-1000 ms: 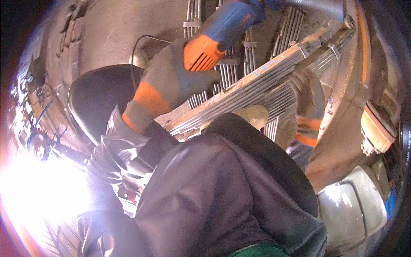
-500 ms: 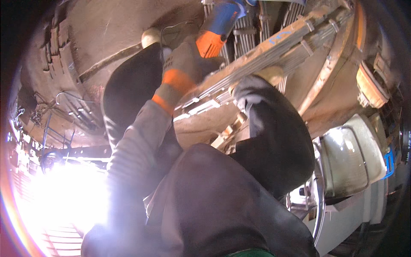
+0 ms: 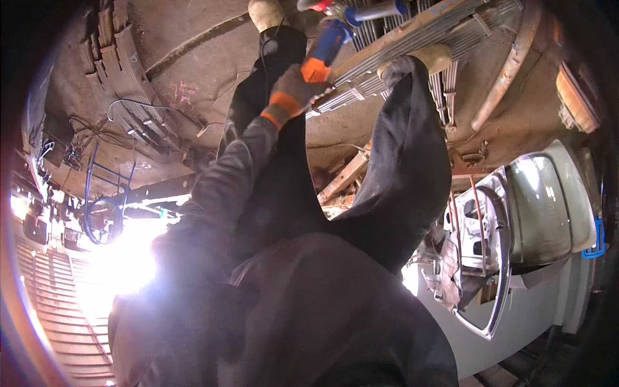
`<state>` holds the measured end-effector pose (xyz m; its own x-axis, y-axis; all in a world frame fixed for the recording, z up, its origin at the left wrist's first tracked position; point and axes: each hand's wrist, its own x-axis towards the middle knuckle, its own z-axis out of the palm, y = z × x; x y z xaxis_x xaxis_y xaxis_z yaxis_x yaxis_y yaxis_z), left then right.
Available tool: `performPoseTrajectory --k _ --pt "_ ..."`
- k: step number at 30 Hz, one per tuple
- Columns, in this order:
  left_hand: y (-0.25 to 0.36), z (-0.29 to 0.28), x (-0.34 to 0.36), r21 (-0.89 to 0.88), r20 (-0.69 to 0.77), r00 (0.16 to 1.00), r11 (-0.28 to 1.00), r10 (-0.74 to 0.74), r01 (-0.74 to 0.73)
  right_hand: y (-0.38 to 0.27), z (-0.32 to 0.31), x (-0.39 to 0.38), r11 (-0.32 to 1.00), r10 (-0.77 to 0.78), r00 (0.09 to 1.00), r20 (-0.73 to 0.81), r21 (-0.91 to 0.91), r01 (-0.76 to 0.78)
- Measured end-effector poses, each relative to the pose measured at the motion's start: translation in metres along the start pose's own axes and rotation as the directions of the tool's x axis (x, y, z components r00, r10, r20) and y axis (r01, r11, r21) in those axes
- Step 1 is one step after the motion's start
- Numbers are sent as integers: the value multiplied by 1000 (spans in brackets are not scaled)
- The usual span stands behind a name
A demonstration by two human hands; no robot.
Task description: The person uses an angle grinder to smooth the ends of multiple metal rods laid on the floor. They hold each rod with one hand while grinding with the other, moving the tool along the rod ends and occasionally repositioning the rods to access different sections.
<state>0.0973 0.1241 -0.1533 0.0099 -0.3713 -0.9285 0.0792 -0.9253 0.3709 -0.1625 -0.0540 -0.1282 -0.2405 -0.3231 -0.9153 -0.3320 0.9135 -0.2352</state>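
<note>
My left hand [image 3: 290, 90], in a grey glove with an orange cuff, is closed on the orange rear end of a blue angle grinder [image 3: 330, 44]. The grinder points away from me, up toward the top edge of the picture, where its front part is partly cut off. Beneath and beside it lies a long stack of leaf springs [image 3: 361, 87], running obliquely toward the upper right. One of my shoes [image 3: 431, 59] rests on or against this stack; I cannot tell which. My right hand is out of view.
More leaf springs [image 3: 126, 71] lie on the brown floor at the left, with a cable [image 3: 138, 102] near them. A blue wire frame [image 3: 106, 216] stands farther down. To the right are a rusty pipe [image 3: 509, 71], vehicle glass [image 3: 538, 206] and a white door frame [image 3: 500, 277].
My view has shifted and drawn back, so my legs look straighter and more floor shows. The left hand and the grinder appear smaller, the hand still holding it.
</note>
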Motion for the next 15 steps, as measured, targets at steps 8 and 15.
performPoseTrajectory --k 8,15 --pt "36 -134 43 -59 -165 985 996 52 -62 -31 33 4 993 -79 997 -26 85 81" --pt "27 -201 91 134 -344 938 988 -30 80 -65 42 -6 970 -131 987 -89 192 146"
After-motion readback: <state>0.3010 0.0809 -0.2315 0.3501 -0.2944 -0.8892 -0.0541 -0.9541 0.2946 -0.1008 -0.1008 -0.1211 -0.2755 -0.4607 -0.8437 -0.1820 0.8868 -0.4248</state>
